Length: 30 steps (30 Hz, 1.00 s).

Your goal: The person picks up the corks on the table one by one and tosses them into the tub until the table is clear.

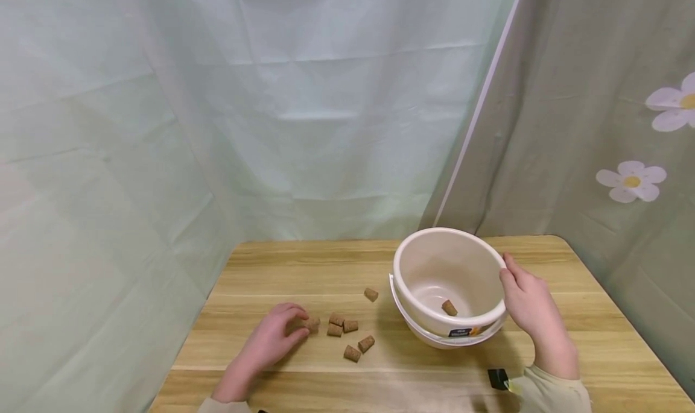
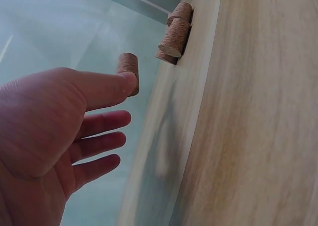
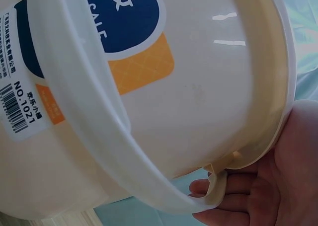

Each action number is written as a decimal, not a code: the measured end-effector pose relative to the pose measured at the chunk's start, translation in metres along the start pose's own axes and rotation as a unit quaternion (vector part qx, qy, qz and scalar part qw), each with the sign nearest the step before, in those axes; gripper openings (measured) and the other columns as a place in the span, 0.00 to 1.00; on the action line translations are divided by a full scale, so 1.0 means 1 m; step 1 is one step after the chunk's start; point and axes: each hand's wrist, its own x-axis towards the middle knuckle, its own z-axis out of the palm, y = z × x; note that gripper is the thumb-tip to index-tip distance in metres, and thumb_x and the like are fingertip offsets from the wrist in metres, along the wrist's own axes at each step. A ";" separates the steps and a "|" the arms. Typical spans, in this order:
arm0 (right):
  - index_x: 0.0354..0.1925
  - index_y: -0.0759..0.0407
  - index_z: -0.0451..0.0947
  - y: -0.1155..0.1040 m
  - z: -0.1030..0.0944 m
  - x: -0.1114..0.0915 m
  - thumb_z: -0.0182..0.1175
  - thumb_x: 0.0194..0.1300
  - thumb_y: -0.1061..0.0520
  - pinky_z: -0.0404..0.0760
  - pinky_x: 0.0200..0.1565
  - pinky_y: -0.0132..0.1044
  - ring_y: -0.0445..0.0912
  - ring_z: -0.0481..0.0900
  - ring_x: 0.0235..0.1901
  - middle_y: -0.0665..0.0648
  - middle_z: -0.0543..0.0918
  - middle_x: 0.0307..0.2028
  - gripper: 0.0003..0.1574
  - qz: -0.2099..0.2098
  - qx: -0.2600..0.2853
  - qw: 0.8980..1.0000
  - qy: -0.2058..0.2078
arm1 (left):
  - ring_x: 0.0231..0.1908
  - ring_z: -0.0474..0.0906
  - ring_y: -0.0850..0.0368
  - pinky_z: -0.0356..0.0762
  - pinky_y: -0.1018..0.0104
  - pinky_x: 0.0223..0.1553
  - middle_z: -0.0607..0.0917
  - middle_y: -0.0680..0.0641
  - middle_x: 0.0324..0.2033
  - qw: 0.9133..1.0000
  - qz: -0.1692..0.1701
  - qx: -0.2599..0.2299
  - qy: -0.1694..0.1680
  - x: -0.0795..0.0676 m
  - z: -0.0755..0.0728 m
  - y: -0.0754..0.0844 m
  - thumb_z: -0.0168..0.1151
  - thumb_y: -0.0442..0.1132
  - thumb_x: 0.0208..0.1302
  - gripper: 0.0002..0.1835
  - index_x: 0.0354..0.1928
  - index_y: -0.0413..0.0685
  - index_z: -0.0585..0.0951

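Observation:
My left hand (image 1: pixel 274 334) pinches a cork (image 2: pixel 128 64) between thumb and forefinger, and the left wrist view shows it raised off the table. Its other fingers stretch out loosely. Just to the right lie several loose corks (image 1: pixel 350 326), some grouped together, one (image 1: pixel 371 294) farther back. My right hand (image 1: pixel 534 304) grips the right rim of a cream plastic bucket (image 1: pixel 434 256), thumb over the edge and fingers outside by the handle joint. One cork (image 1: pixel 449 307) lies inside the bucket. The white handle (image 3: pixel 94 107) hangs down across the bucket's labelled side.
The wooden table (image 1: pixel 293 265) has rounded back corners. Pale curtains (image 1: pixel 336 129) hang behind and at the left, and a grey flowered curtain (image 1: pixel 570 117) at the right. A small black object (image 1: pixel 497 378) shows beside my right sleeve (image 1: pixel 556 392).

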 end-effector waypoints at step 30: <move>0.81 0.71 0.54 0.002 0.001 0.001 0.32 0.89 0.43 0.63 0.69 0.75 0.76 0.62 0.73 0.76 0.62 0.76 0.41 0.001 -0.003 1.000 0.001 | 0.56 0.83 0.52 0.80 0.45 0.62 0.88 0.52 0.52 0.999 -0.013 -0.047 0.013 0.004 -0.004 0.012 0.77 0.34 0.65 0.13 0.49 0.54 0.87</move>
